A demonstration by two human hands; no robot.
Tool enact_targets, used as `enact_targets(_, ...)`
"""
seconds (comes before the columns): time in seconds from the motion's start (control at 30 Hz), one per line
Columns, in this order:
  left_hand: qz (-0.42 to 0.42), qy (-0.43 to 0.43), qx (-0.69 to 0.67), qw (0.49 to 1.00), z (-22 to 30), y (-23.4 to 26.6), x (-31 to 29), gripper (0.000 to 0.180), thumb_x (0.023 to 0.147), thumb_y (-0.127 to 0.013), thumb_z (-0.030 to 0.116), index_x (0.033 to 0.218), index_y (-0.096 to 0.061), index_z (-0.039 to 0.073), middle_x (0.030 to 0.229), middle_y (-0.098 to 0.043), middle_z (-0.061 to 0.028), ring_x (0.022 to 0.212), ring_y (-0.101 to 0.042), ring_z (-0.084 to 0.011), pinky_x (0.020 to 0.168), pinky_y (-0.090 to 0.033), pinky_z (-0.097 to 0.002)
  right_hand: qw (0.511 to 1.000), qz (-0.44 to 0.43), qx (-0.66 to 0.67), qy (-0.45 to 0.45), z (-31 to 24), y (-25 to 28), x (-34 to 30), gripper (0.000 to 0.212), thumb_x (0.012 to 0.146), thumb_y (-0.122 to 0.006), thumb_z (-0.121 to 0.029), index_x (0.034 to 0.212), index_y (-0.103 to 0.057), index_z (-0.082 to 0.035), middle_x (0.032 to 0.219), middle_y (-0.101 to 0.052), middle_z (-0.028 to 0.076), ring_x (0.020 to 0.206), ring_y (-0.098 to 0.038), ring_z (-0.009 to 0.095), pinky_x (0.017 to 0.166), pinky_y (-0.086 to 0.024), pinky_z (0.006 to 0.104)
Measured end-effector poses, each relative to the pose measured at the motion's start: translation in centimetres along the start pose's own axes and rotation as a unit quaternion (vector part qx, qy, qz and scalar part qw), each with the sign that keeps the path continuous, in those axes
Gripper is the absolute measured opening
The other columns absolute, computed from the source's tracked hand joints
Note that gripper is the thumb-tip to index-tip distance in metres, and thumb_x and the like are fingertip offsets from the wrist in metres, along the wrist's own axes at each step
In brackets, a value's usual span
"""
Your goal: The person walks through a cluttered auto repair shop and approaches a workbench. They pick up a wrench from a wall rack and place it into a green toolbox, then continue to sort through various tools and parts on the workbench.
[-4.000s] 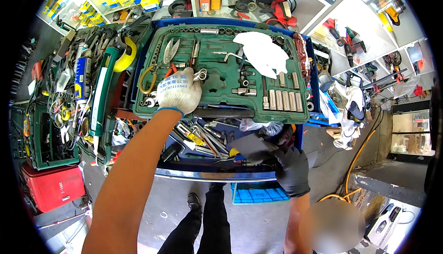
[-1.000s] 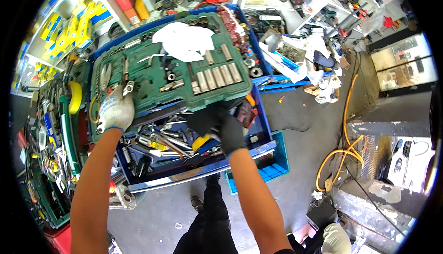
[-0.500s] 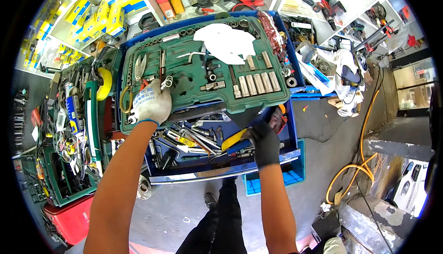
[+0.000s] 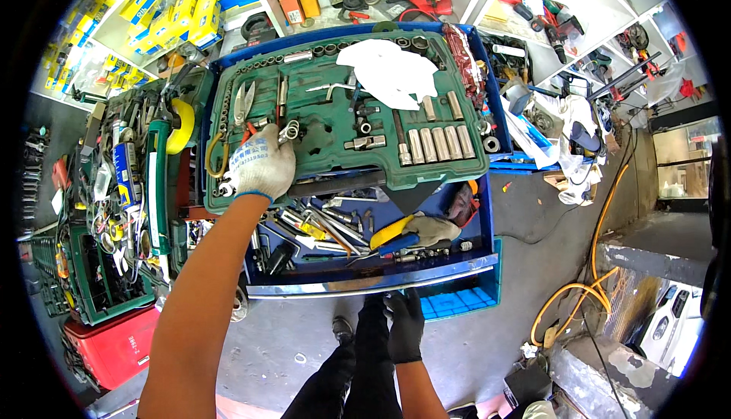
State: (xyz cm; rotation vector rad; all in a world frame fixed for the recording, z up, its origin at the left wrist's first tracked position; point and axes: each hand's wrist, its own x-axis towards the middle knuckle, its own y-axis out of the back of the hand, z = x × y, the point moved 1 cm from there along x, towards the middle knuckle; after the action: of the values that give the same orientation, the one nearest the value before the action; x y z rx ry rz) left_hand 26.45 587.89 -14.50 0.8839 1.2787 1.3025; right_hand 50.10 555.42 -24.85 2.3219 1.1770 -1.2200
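Observation:
My left hand [image 4: 263, 164], in a white work glove with printing on its back, lies palm down on the left front part of the green socket-set tray [image 4: 327, 156]. Its fingers are curled, and what they hold is mostly hidden. Shiny ring-shaped metal [image 4: 288, 130] shows at the fingertips. Nearby on the tray are scissors [image 4: 244, 104] and red-handled pliers. Just below the front edge of the blue drawer [image 4: 373, 282] is my right hand [image 4: 405, 326], in a dark glove. Its fingers point up and look apart, with nothing visible in them.
Wrenches and small tools fill the drawer, along with a yellow-and-blue-handled tool [image 4: 394, 234] and a grey glove [image 4: 430, 230]. A white cloth [image 4: 387, 73] covers the tray's back. A blue-green crate [image 4: 461, 302] stands below right. An orange hose [image 4: 601, 267] runs along the floor.
My right hand has left the yellow-and-blue-handled tool in the drawer and dropped below the drawer's front edge. The grey glove is now uncovered. My left hand keeps its place on the tray.

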Motion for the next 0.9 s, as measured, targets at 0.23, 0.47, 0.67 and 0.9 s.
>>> enact_targets(0.23,0.013,-0.005,-0.001,1.0,0.1,-0.4,0.1,0.034,0.102,-0.056,0.034,0.112,-0.065,0.003,0.111,-0.072,-0.0255,0.106,-0.07,-0.0454,0.091,-0.053,-0.0566,1.0,-0.023,0.012,-0.008,-0.4,-0.3,1.3,0.034,0.096,-0.07,-0.011,0.13,-0.066,-0.005,0.109,-0.074,0.004,0.095,-0.072,0.014,0.083,-0.055,0.0328)
enact_targets(0.47,0.001,0.004,-0.003,1.0,0.3,-0.1,-0.1,0.036,0.102,-0.055,0.034,0.115,-0.065,0.002,0.111,-0.073,-0.0245,0.107,-0.07,-0.0438,0.094,-0.054,-0.0562,1.0,-0.006,0.015,0.001,-0.6,-2.5,3.4,0.021,0.097,-0.066,-0.004,0.118,-0.067,-0.003,0.106,-0.075,0.005,0.09,-0.074,0.016,0.075,-0.057,0.0306)
enact_targets(0.67,0.011,0.008,-0.006,1.0,0.2,0.0,-0.4,0.038,0.099,-0.055,0.034,0.116,-0.065,0.002,0.109,-0.074,-0.0265,0.105,-0.071,-0.0454,0.094,-0.055,-0.0561,0.999,-0.028,0.029,0.007,-5.8,-8.5,7.2,0.02,0.105,-0.058,-0.012,0.119,-0.069,-0.004,0.108,-0.075,0.006,0.092,-0.071,0.015,0.073,-0.054,0.0277)
enact_targets(0.9,0.024,-0.012,-0.011,1.0,0.1,-0.3,0.0,0.036,0.099,-0.056,0.032,0.115,-0.065,0.001,0.108,-0.074,-0.0256,0.104,-0.071,-0.0444,0.091,-0.055,-0.0561,0.964,-0.223,-0.029,0.14,-8.7,-12.6,12.0,0.052,0.107,-0.05,0.003,0.158,-0.048,0.002,0.153,-0.059,0.014,0.129,-0.067,0.024,0.106,-0.058,0.0365)
